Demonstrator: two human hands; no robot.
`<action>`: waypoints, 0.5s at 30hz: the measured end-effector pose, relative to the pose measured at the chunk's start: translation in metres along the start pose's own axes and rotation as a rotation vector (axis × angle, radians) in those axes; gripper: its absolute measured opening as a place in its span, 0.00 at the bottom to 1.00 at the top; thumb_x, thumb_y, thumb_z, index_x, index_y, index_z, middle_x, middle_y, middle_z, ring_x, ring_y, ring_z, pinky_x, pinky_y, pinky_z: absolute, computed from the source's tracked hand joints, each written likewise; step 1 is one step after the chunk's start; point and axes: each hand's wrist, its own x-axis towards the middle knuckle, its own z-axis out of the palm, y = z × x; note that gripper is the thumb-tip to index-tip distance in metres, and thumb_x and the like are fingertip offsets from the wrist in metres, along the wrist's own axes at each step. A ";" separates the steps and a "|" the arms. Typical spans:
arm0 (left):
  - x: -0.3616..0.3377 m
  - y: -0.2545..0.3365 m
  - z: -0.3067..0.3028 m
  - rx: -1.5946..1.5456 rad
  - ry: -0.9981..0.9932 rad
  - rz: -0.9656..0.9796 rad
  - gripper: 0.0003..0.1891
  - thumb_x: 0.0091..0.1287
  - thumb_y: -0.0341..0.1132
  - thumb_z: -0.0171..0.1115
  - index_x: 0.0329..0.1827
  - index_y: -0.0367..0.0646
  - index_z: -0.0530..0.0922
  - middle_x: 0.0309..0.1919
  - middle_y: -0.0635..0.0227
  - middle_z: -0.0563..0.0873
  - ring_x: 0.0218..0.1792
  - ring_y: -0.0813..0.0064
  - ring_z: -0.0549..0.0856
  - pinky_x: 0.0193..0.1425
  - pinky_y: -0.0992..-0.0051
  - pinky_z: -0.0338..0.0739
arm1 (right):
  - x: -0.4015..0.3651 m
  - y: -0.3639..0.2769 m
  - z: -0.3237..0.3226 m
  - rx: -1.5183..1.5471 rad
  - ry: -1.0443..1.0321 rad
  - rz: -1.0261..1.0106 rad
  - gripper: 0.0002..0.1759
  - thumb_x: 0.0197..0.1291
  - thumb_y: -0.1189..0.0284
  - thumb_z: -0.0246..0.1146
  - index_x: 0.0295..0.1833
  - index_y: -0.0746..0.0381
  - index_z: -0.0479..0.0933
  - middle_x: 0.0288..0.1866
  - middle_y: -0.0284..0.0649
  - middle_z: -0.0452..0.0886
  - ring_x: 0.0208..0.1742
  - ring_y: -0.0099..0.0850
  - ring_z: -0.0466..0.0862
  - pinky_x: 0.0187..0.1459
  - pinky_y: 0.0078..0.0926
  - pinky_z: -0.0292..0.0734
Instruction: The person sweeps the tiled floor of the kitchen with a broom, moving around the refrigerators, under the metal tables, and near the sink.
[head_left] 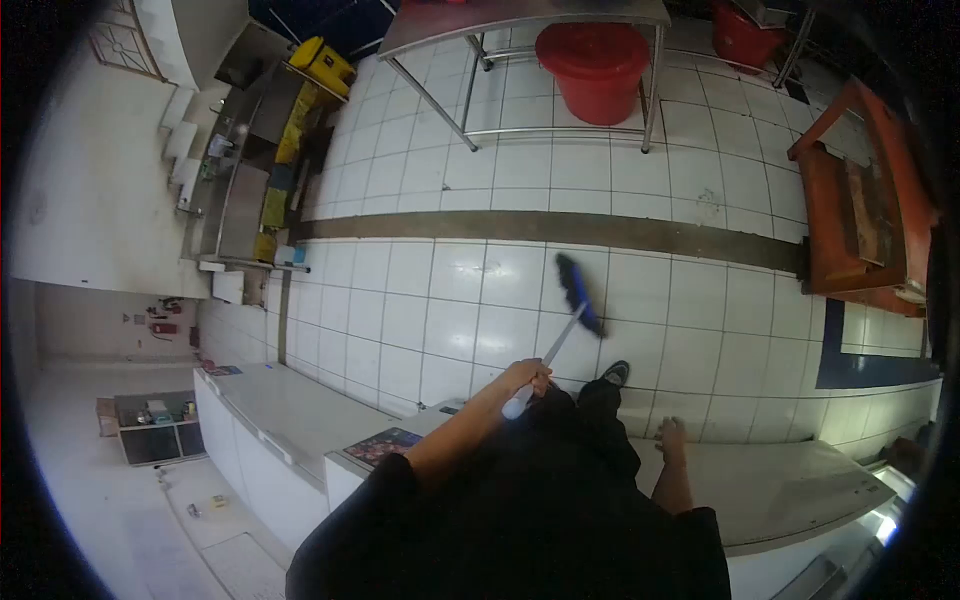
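Holding the broom [572, 323] partway along its pale handle, the left hand [527, 376] is closed around it in front of the body; its blue-and-black head [579, 288] lies out ahead, at or just above the white tiled floor [460, 290]. Held by one hand alone, the handle could twist or swing wide if the bristles snag. The head is near a dark shoe [617, 373], so a short stroke could bump the foot or trip a step. Further out, the brown strip [550, 226] across the tiles might catch the bristles if its edge stands proud, which I cannot tell. The right hand [671, 436], fingers loosely open and apparently bare, is by a pale-topped unit [750, 485]; whether they touch is unclear, but a turn of the body could knock the knuckles on it.

Counting outward: one broom, two hands, one shoe showing, one strip, one pale-topped unit to the right. Beyond the strip come one metal surface [520, 14] on slim legs, two red tubs, one beneath it [597, 85] and one farther right [745, 42], one orange wooden frame [905, 200] and one yellow container [322, 66].
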 end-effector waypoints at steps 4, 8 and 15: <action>-0.044 0.043 0.003 0.044 0.025 0.078 0.12 0.67 0.32 0.51 0.52 0.51 0.65 0.15 0.80 0.61 0.11 0.88 0.62 0.09 0.86 0.57 | -0.008 -0.104 0.029 0.216 -0.102 -0.337 0.28 0.61 0.66 0.58 0.66 0.58 0.59 0.45 0.41 0.78 0.38 0.30 0.78 0.39 0.28 0.74; -0.034 0.104 -0.080 0.094 0.179 0.202 0.22 0.65 0.34 0.55 0.60 0.60 0.62 0.17 0.76 0.64 0.12 0.86 0.61 0.12 0.83 0.57 | -0.047 -0.155 0.022 0.182 -0.030 -0.516 0.27 0.62 0.67 0.57 0.65 0.59 0.61 0.43 0.39 0.78 0.37 0.27 0.78 0.38 0.24 0.73; 0.098 0.340 -0.265 0.550 0.476 0.641 0.05 0.57 0.30 0.53 0.25 0.44 0.69 0.12 0.64 0.72 0.13 0.68 0.76 0.10 0.67 0.67 | -0.012 0.048 -0.007 0.539 0.404 -0.070 0.15 0.61 0.70 0.54 0.53 0.63 0.71 0.42 0.41 0.76 0.36 0.27 0.74 0.34 0.24 0.73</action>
